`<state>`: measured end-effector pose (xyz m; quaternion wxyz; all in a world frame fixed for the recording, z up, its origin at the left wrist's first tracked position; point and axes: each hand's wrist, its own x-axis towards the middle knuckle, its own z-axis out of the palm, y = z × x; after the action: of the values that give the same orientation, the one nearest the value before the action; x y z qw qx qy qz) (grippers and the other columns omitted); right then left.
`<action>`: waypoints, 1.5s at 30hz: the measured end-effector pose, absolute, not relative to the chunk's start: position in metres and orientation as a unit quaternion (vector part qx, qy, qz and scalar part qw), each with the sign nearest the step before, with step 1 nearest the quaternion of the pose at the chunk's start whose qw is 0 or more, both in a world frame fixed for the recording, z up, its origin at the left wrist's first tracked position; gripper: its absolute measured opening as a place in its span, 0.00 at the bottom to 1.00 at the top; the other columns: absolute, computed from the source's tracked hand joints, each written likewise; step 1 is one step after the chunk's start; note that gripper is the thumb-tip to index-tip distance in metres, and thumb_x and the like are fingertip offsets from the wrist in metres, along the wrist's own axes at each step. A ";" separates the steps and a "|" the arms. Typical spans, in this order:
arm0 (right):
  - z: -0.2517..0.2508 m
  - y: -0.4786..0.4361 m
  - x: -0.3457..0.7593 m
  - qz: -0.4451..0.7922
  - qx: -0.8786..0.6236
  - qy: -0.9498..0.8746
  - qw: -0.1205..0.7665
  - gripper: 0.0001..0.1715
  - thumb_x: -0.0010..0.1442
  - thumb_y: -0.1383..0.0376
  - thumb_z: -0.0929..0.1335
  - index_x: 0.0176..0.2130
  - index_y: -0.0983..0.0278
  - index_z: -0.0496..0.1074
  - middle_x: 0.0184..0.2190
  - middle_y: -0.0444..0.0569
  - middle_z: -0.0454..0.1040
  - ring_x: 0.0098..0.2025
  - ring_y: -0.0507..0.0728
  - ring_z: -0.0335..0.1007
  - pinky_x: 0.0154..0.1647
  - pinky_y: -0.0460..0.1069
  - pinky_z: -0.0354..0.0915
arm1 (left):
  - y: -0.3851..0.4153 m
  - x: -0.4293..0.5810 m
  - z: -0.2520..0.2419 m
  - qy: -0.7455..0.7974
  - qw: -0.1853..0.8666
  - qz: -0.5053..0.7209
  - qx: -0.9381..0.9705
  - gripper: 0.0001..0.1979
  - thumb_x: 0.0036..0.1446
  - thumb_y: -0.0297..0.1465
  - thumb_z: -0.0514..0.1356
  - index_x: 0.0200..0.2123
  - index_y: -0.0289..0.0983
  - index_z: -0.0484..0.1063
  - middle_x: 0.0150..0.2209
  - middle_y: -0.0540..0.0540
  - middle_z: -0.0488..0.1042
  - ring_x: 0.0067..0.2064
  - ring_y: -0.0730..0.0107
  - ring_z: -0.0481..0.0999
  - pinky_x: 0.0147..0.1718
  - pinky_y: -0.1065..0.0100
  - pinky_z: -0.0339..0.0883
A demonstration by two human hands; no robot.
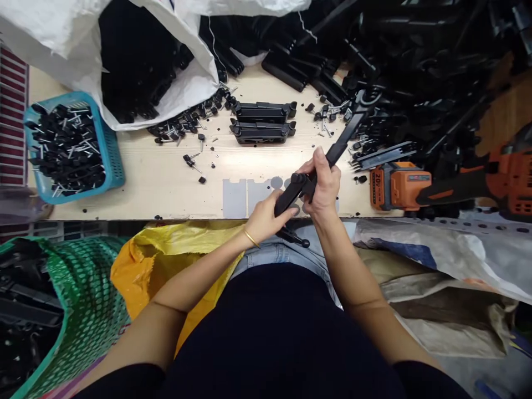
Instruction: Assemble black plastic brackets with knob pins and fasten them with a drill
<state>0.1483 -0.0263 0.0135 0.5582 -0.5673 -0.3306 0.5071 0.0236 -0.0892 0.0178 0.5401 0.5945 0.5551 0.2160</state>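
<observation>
My left hand (266, 217) is closed around the lower end of a long black plastic arm (337, 148), a folding bar with a hinge in its middle. My right hand (323, 185) grips the same part at the hinge, fingers wrapped over it. The bar's far end points up and right toward the pile of black parts. Both hands hover just over the front edge of the wooden table (166, 177). A small black piece (296, 238) lies on my lap below the hands.
Two assembled black bars (262, 121) lie side by side mid-table. A blue basket (70, 145) of black-capped screws stands left, with loose screws (187, 119) beside a white sack (137, 66). An orange cordless drill (399, 185) lies right. A heap of black parts (415, 72) fills the back right.
</observation>
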 end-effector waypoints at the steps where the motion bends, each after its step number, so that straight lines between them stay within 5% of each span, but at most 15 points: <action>1: 0.016 -0.025 0.147 0.515 -0.568 -0.341 0.544 0.28 0.56 0.43 0.66 0.21 0.62 0.68 0.18 0.41 0.66 0.22 0.49 0.67 0.26 0.45 0.64 | -0.092 0.027 0.016 0.572 0.548 0.231 0.565 0.12 0.57 0.40 0.59 0.40 0.40 0.64 0.27 0.50 0.71 0.27 0.63 0.74 0.31 0.65 0.66; 6: 0.013 -0.024 0.142 0.578 -0.549 -0.362 0.483 0.32 0.49 0.39 0.68 0.17 0.63 0.65 0.14 0.41 0.64 0.19 0.49 0.65 0.23 0.46 0.63 | -0.105 0.025 0.010 0.613 0.528 0.245 0.534 0.10 0.53 0.36 0.62 0.38 0.41 0.66 0.25 0.49 0.71 0.30 0.57 0.75 0.33 0.62 0.66; 10: 0.010 -0.029 0.136 0.549 -0.575 -0.341 0.501 0.32 0.51 0.40 0.68 0.18 0.63 0.65 0.14 0.42 0.66 0.19 0.48 0.64 0.24 0.45 0.63 | -0.098 0.007 0.011 0.563 0.594 0.241 0.522 0.21 0.49 0.46 0.65 0.40 0.39 0.68 0.30 0.47 0.74 0.32 0.60 0.77 0.32 0.65 0.68; 13: 0.014 -0.035 0.134 0.547 -0.584 -0.348 0.489 0.31 0.51 0.41 0.69 0.18 0.63 0.65 0.15 0.42 0.66 0.19 0.48 0.63 0.23 0.45 0.63 | -0.090 0.002 0.013 0.477 0.728 0.267 0.413 0.37 0.49 0.64 0.53 0.44 0.36 0.69 0.32 0.45 0.76 0.26 0.66 0.76 0.25 0.67 0.70; 16: 0.022 -0.042 0.130 0.532 -0.587 -0.364 0.489 0.28 0.51 0.43 0.70 0.19 0.63 0.66 0.16 0.42 0.67 0.20 0.49 0.64 0.23 0.45 0.63 | -0.084 0.007 0.015 0.479 0.761 0.286 0.331 0.44 0.47 0.68 0.44 0.41 0.34 0.71 0.26 0.45 0.75 0.23 0.69 0.75 0.21 0.69 0.69; 35: 0.028 -0.049 0.116 0.485 -0.576 -0.361 0.551 0.28 0.56 0.44 0.67 0.20 0.63 0.68 0.19 0.44 0.71 0.22 0.50 0.68 0.28 0.46 0.66 | -0.085 0.015 0.012 0.432 0.783 0.377 0.240 0.29 0.50 0.58 0.58 0.40 0.39 0.71 0.25 0.50 0.70 0.22 0.74 0.66 0.21 0.69 0.62; 40: 0.028 -0.044 0.120 0.576 -0.526 -0.416 0.467 0.28 0.52 0.46 0.71 0.17 0.63 0.65 0.15 0.43 0.69 0.19 0.49 0.64 0.22 0.45 0.61 | -0.088 0.010 0.009 0.396 0.810 0.387 0.192 0.28 0.45 0.54 0.65 0.39 0.38 0.72 0.26 0.50 0.71 0.24 0.74 0.68 0.21 0.71 0.63; 45: 0.023 -0.050 0.111 0.484 -0.580 -0.391 0.526 0.28 0.57 0.46 0.67 0.19 0.64 0.67 0.18 0.44 0.71 0.22 0.50 0.68 0.27 0.46 0.65 | -0.091 0.011 0.001 0.386 0.800 0.425 0.173 0.31 0.48 0.54 0.63 0.48 0.39 0.71 0.26 0.53 0.70 0.21 0.78 0.65 0.19 0.74 0.59</action>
<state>0.1111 -0.0503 0.0226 0.5263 -0.5797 -0.3905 0.4842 0.0112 -0.0905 0.0006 0.8001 0.1728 0.3863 0.4252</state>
